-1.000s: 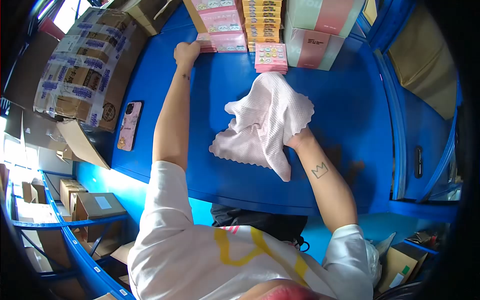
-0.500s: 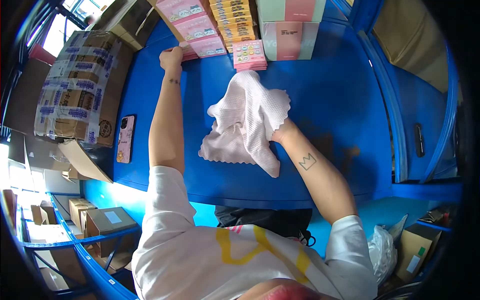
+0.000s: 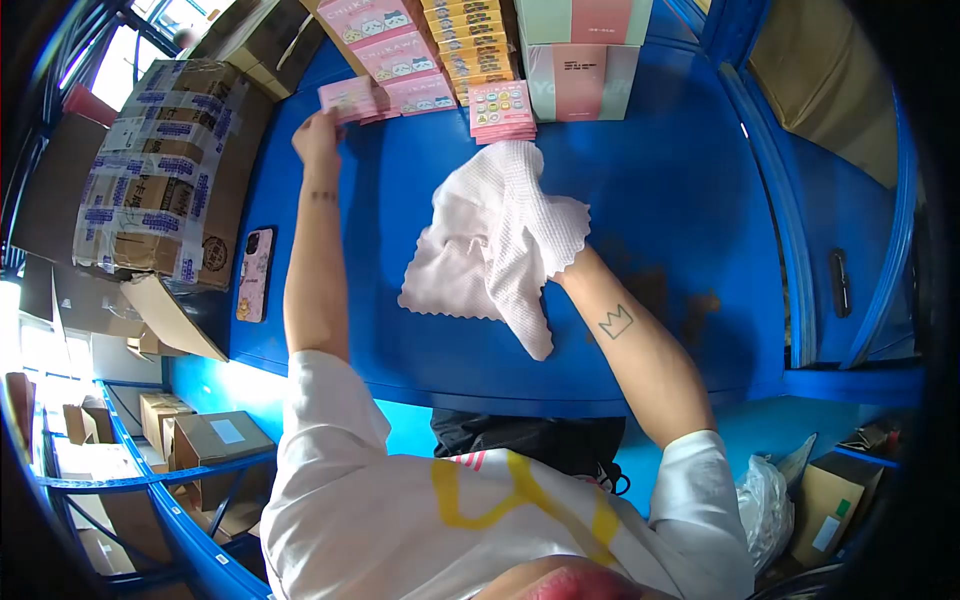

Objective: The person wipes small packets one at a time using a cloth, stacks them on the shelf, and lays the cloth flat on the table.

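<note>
Left hand point(image 3: 318, 142): closed on the near edge of a pink flat box point(image 3: 347, 100), which is held at the far left of the table point(image 3: 655, 180), just beside the low pile at the foot of the stacked pink Chiikawa boxes point(image 3: 390, 48).

Right hand point(image 3: 570, 274): mostly covered by a pale pink waffle-weave cloth point(image 3: 475, 240) with scalloped edges; whether the fingers are spread or gripping cannot be told. The cloth lies mid-table, its near corner short of the table's front edge.

Far side, left to right after the Chiikawa boxes: a stack of yellow-orange packs point(image 3: 468, 40), a short pile of pink square boxes point(image 3: 502, 112) set nearer the cloth, and two stacked green-and-pink gift boxes point(image 3: 578, 80).

Clearances: open blue surface runs between the left forearm and the cloth, and a wider stretch from the cloth to the right-hand rim. The left margin is tighter: a phone in a pink case point(image 3: 253, 275) lies between the forearm and a taped carton point(image 3: 160, 180).
</note>
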A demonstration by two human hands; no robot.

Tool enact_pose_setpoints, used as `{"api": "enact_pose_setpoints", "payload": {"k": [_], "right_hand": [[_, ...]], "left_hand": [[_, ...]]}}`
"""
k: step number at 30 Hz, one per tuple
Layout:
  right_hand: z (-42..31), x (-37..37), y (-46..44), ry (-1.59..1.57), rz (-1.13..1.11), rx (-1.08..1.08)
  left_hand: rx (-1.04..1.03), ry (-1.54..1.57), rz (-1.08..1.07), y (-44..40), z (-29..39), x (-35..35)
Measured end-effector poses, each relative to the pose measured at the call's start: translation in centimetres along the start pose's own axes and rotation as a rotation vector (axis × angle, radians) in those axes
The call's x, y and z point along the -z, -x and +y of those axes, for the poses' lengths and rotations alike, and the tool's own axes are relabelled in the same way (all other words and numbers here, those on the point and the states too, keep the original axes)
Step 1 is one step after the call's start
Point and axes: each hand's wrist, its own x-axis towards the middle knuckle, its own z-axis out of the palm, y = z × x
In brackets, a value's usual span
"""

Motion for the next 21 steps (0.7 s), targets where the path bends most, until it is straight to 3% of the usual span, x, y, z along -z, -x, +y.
{"api": "enact_pose_setpoints", "payload": {"k": [3, 4, 7, 8, 10, 11, 12, 13, 16, 17, 21], "right_hand": [[-0.8, -0.9, 0.4, -0.033, -0.043, 0.067], [-1.0, -1.2, 0.6, -0.043, -0.056, 0.086], [-1.6, -2.0, 1.1, -0.046, -0.094, 0.117], [-1.7, -2.2, 1.3, -0.039, -0.105, 0.128], [-1.7, -2.4, 1.6, -0.023, -0.122, 0.160], [-1.7, -2.4, 1.7, -0.015, -0.128, 0.180], [-1.5, -2.0, 1.9, -0.007, -0.116, 0.180], [-1.1, -1.2, 2.0, 0.203, -0.081, 0.308], [0.2, 0.6, 1.7, 0.832, 0.011, 0.676], [-0.2, 0.1, 1.9, 0.833, 0.015, 0.675], [-1.5, -2.5, 3.7, -0.079, 0.021, 0.154]], "left_hand": [[-0.037, 0.282, -0.206, 5.6, 1.8, 4.0], [-0.032, 0.273, -0.205, 8.1, 2.6, 4.6], [0.056, 0.354, -0.553, 15.2, 2.6, 4.9], [0.098, 0.344, -0.577, 17.9, 3.0, 3.9], [-0.155, -0.007, -0.640, 21.3, 2.1, 2.3], [-0.350, -0.348, -0.687, 22.3, 1.7, 1.6], [-0.744, -0.507, -0.587, 22.8, 0.8, 0.7], [-1.137, -0.659, -0.460, 23.0, -0.2, -0.3], [-1.189, -0.603, -0.581, 22.7, -1.1, -2.1], [-1.188, -0.599, -0.585, 22.9, -1.0, -2.2], [-1.225, -0.621, -0.716, 24.7, -0.7, -1.0]]}}
